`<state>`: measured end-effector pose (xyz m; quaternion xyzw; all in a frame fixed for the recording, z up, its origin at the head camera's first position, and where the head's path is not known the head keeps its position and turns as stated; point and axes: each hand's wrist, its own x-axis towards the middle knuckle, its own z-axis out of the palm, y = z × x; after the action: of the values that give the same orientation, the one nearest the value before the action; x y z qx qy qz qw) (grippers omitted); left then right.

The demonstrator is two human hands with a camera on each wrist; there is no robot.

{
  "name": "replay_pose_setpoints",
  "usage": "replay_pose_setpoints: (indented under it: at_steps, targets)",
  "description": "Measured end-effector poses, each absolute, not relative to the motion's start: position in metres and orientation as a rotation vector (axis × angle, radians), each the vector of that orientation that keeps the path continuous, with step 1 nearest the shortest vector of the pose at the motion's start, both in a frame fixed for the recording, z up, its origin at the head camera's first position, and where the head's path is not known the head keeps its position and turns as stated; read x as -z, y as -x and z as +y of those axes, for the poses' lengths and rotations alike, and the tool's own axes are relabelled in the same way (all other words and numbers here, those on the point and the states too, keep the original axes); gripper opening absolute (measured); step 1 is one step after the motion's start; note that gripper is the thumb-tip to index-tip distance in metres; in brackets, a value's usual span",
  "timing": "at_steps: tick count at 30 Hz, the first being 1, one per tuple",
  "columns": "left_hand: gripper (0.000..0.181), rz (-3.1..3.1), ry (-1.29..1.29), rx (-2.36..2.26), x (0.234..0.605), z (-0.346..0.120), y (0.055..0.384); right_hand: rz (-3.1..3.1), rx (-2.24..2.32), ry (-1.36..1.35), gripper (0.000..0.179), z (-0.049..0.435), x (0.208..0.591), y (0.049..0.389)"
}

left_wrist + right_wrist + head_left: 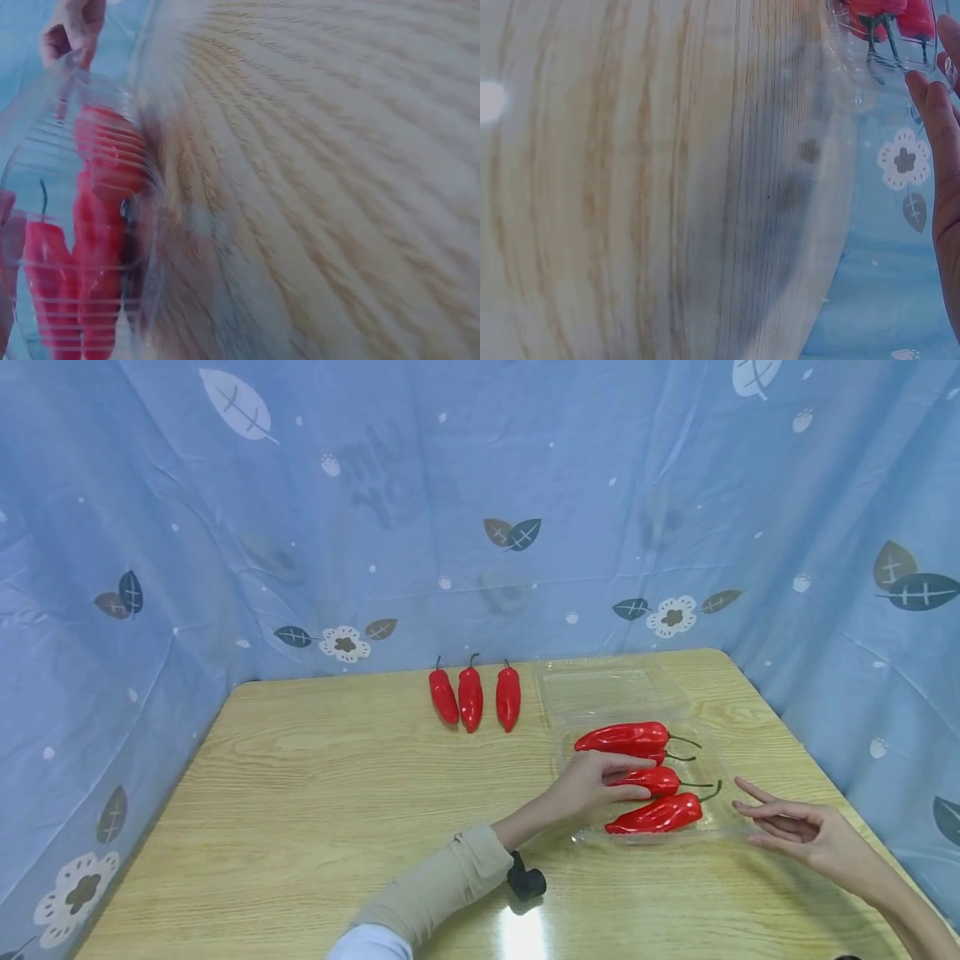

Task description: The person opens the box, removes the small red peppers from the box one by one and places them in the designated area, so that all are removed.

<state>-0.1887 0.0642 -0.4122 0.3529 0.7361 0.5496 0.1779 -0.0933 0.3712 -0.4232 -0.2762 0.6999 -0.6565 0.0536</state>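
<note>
My left hand [600, 781] reaches into a clear plastic clamshell box [716, 827], its thumb and fingers on either side of a red chili pepper [663, 781]. A second chili pepper [656, 814] lies nearer to me, and two more, one partly covered, lie just beyond the hand. Their dark stems point right. Beside the box's right edge is my right hand [817, 839], fingers loosely bent and holding nothing. In the right wrist view its fingertips [922, 86] come right at the box edge. Red peppers [97, 247] show through the ribbed plastic in the left wrist view.
The box's lid [607, 689] lies folded back, away from me. Left of it, three red chili peppers [470, 697] lie in a row near the table's far edge. A small black object [527, 881] sits by my left sleeve. Blue printed curtain [450, 485] surrounds the wooden table [322, 810].
</note>
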Motion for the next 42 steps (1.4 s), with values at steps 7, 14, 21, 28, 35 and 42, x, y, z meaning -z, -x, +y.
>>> replay_pose_setpoints:
  at_steps: [7, 14, 21, 28, 35, 42]
  targets:
    - [0.045, 2.078, -1.049, -1.415, 0.411, 0.080, 0.188, 2.143, 1.971, 0.868, 0.038, 0.371, 0.422, 0.093]
    - [0.049, 2.138, -1.226, -1.203, 0.417, 0.097, 0.189, 2.121, 1.974, 0.852, 0.036, 0.370, 0.421, 0.093]
    - [0.051, 2.225, -1.370, -1.004, 0.424, 0.110, 0.190, 2.113, 1.981, 0.882, 0.037, 0.370, 0.423, 0.093]
    - [0.057, 2.292, -1.392, -0.828, 0.424, 0.117, 0.192, 2.125, 1.976, 0.868, 0.035, 0.370, 0.423, 0.093]
    - [0.060, 2.318, -1.271, -0.763, 0.425, 0.121, 0.191, 2.140, 1.976, 0.879, 0.036, 0.370, 0.422, 0.093]
    - [0.055, 2.246, -1.248, -0.786, 0.429, 0.122, 0.192, 2.194, 1.959, 0.850, 0.035, 0.369, 0.422, 0.092]
